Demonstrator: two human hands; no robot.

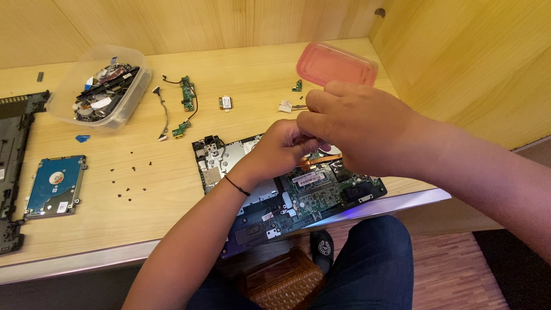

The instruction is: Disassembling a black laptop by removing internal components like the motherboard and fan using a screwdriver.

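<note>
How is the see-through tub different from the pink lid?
The clear plastic tub is colourless and deep, while the pink lid is tinted and shallow. The tub is full of cables and small parts; the lid holds nothing that shows. The tub sits at the far left of the wooden table, the lid at the far right behind the hands. Both are see-through plastic with rounded corners.

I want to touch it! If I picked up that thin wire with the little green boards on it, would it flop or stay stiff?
The wire would probably flop: it lies in loose curves on the table. It likely weighs very little, being thin with only small green boards on it. The boards might dangle and swing, so it seems easy to damage.
</note>
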